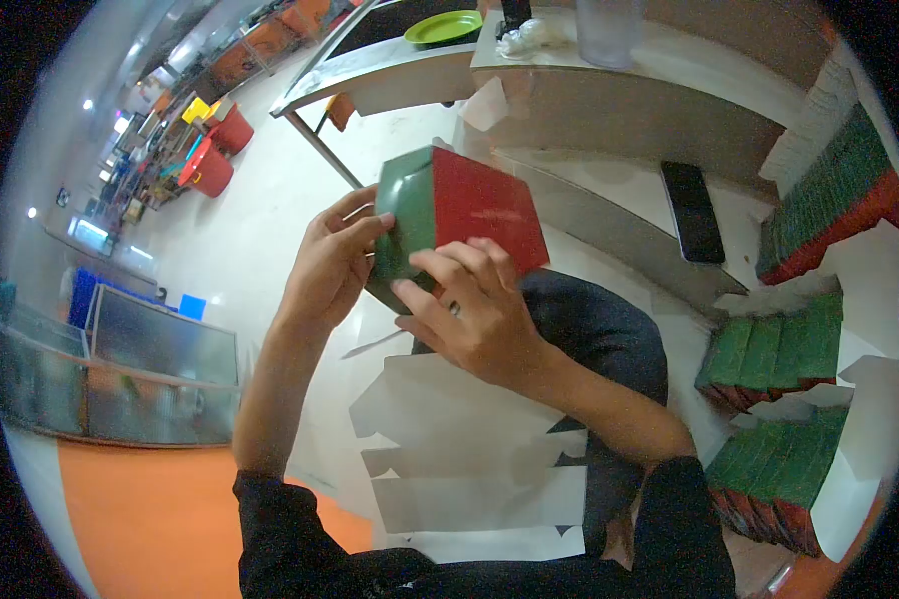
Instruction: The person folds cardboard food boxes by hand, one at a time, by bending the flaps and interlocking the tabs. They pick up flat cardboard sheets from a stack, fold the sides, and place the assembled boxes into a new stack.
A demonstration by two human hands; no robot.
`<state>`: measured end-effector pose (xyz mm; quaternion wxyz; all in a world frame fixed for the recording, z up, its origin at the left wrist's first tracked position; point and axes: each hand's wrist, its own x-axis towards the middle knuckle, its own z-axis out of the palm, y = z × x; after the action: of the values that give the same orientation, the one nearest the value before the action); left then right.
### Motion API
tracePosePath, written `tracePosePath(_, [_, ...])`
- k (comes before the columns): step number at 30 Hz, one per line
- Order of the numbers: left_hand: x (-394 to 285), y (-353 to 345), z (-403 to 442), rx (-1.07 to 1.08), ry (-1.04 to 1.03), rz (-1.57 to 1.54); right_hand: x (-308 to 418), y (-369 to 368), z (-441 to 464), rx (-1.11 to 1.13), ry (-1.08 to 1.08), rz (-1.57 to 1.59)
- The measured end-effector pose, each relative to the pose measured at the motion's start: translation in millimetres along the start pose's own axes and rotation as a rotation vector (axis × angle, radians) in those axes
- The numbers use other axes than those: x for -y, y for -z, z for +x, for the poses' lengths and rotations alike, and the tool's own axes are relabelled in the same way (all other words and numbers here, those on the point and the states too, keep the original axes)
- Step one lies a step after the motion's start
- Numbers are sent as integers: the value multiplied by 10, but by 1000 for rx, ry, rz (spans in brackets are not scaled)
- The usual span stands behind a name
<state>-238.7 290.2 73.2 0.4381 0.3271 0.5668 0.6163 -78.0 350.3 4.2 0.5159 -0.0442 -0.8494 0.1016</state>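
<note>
A green and red cardboard box (pixel 484 205) is held up in front of me, tilted, with a green side to the left and a red side to the right. My left hand (pixel 335 255) grips its green edge, the thumb lying on the near face. Against the lower part of the box, the bent fingers of my right hand (pixel 479 319) press near the fold between the two colours; they are slightly blurred, and one wears a ring. White die-cut card sheets (pixel 479 429) lie across my lap below both hands.
Stacks of green and red folded cartons (pixel 781 344) stand at my right. A black phone (pixel 693 213) rests on a ledge. Above are a counter with a clear container (pixel 609 35) and a green plate (pixel 444 27). Red tubs (pixel 208 168) stand far left, beyond a glass-fronted cabinet (pixel 160 374).
</note>
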Motion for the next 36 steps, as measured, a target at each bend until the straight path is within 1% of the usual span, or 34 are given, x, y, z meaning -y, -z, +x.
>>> tracePosePath(1, [-1, -51, -9, 1, 21, -110, 7, -37, -13, 8, -6, -33])
tracePosePath(5, [55, -77, -4, 31, -61, -253, -65, -61, -23, -32, -130, -50])
tracePosePath(8, [49, -152, -36, 25, -189, -194, -151, -152, -61, -117, -93, -131])
tracePosePath(11, [47, -101, 24, -45, -271, -124, -173, -71, -13, -95, -57, -38])
tracePosePath(14, [-83, 7, 91, -26, -250, -191, -247, 62, 74, -20, 50, 121])
tracePosePath(17, [-85, 261, 215, -20, -253, -200, -396, 105, 144, 3, 107, 268])
tracePosePath(18, [-79, 281, 236, -9, -258, -205, -408, 143, 178, 0, 73, 300])
tracePosePath(21, [71, 179, 114, -15, -203, -174, -427, 151, 165, -10, 14, 202])
tracePosePath(22, [71, 40, 19, -3, -242, -192, -412, 178, 160, 11, -26, 128])
tracePosePath(25, [78, -152, -48, -30, -319, -122, -431, 168, 133, 26, -44, 52])
tracePosePath(26, [71, -122, -28, -7, -386, -73, -438, 181, 133, 43, -23, 36])
tracePosePath(27, [59, -114, -6, -4, -380, -62, -453, 211, 149, 57, 1, 20])
tracePosePath(28, [43, -105, 7, -2, -376, -49, -459, 229, 159, 69, 26, 5])
tracePosePath(30, [59, -138, -10, 20, -369, -42, -459, 229, 161, 72, 11, -26])
tracePosePath(33, [196, -242, -52, -40, -390, -37, -465, 228, 124, 67, -21, -31])
tracePosePath(36, [243, -289, -58, -88, -359, -5, -479, 195, 82, 56, -14, 16])
